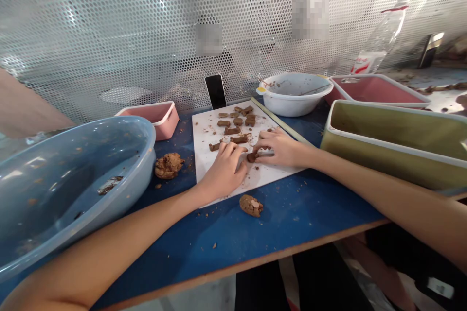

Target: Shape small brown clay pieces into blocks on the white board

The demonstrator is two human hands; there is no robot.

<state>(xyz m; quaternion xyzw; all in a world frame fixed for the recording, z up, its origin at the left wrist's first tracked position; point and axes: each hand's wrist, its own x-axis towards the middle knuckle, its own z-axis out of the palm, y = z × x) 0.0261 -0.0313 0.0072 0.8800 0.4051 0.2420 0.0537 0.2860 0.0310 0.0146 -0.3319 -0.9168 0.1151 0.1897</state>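
My right hand [280,149] rests over a white board [204,129], its thumb and fingers curled around a small brown clay piece [251,157]. Just left of it, my left hand [225,169] lies over the board with its thumb apart from its fingers, and I see nothing held in it. Beyond my fingertips lie several shaped clay pieces, among them a bar-like clay piece [232,131] and another long clay piece [239,139]. Nearer me on the blue table [277,233] is an oval clay lump [251,205]. A rough clay lump [169,165] sits left of the board.
A large blue basin [146,155] stands at left, a small pink bin [168,124] behind it. At right are a white basin [292,106], a pink bin [386,90] and an olive bin [394,148]. A phone [216,92] leans against the perforated metal wall [146,34].
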